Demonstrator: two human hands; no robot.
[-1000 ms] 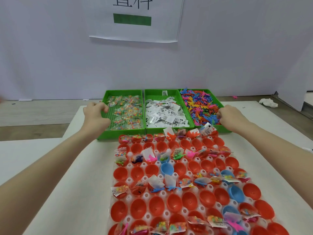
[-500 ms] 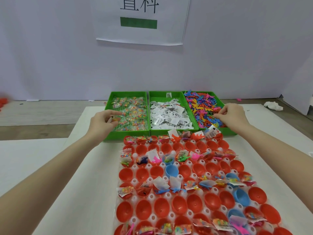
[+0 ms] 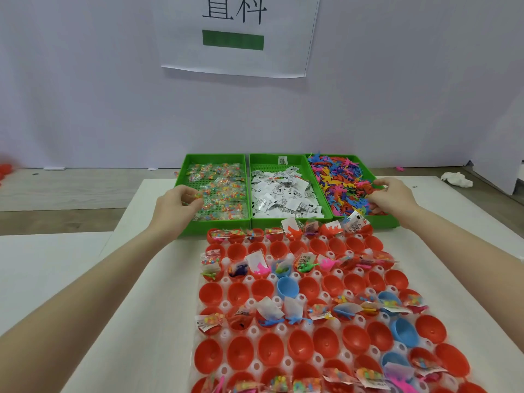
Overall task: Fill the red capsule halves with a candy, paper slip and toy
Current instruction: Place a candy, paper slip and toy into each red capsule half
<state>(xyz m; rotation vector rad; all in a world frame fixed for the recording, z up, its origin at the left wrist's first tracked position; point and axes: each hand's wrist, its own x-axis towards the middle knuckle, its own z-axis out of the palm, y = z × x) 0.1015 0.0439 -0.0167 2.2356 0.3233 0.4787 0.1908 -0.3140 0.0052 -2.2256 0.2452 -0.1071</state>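
The left hand [image 3: 177,207] pinches a candy packet [image 3: 198,196] in the left green tray [image 3: 181,177]; it is light and slippery, best held by its edge. The right hand [image 3: 392,198] curls among soft plastic toys [image 3: 344,187]; its hold is unclear. Red capsule halves [image 3: 241,351] wait below.

Paper sign [image 3: 241,35] on wall (green bar beneath characters); crumpled white tissue [image 3: 457,178] far right.

Three green trays [image 3: 215,222]; two hands [image 3: 177,207]; four blue capsule halves [image 3: 287,287]; one wall sign [image 3: 238,35].
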